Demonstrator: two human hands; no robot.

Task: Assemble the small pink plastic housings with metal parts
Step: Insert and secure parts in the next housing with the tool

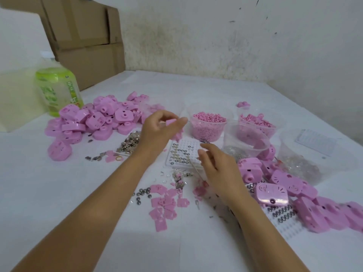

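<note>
Reaching forward over the white table, the left hand is raised with thumb and fingers curled together, pinching a small pink piece; motion blur hides the piece's shape. The right hand hovers lower, over the near right corner of a white tray, its fingers loosely spread and holding nothing that shows. A thin rod lies on the table just beside this hand.

The tray lies between the two hands and carries rows of small metal discs in its left half. Pink housings lie in two heaps: a large heap to the far left and a second heap along the right, partly on top of another white tray. Behind the first tray stands a clear tub of pink pellets, with a tub of pink bits to its right and a tilted clear tub in front of them. Flat pink plates and steel balls are scattered between the forearms. A pile of metal scraps lies by the left wrist. A green bottle and cardboard boxes stand at the far left.
</note>
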